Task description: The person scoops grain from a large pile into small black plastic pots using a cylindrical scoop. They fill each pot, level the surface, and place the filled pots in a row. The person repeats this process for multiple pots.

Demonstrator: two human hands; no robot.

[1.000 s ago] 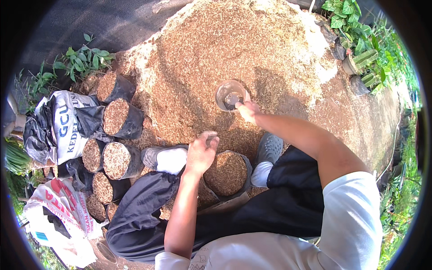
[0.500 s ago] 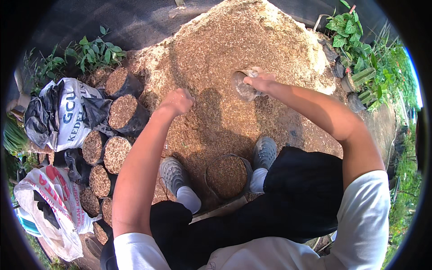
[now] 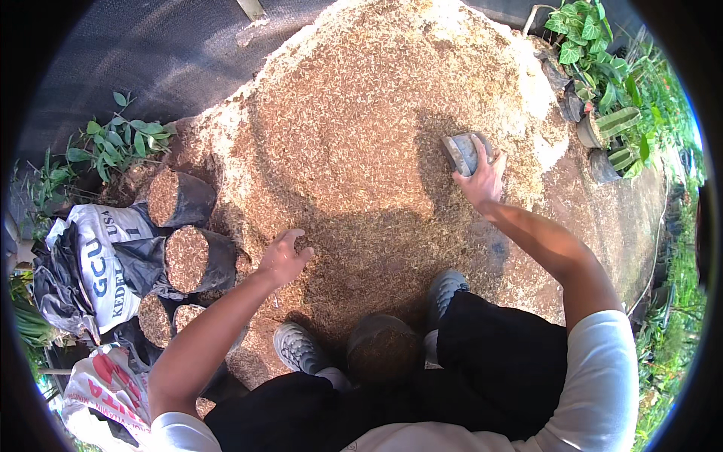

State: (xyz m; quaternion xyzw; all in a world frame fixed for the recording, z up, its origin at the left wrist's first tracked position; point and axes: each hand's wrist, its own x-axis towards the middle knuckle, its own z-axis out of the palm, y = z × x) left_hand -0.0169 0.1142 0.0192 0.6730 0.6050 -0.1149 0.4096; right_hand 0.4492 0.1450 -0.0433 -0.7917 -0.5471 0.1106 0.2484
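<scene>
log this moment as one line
left hand: holds nothing visible | right hand: grips cup over brown mound | filled bag: between shoes

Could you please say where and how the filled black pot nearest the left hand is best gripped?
Probably around the rounded outer wall of the black pot, coming from the right: that side is exposed, while a white sack lies left.

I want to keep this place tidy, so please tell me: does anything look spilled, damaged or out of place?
Nothing clearly stands out. Loose brown mix lies around the shoes, outside the filled dark bag between them, but beside such a large heap that looks ordinary. No clear damage shows.
</scene>
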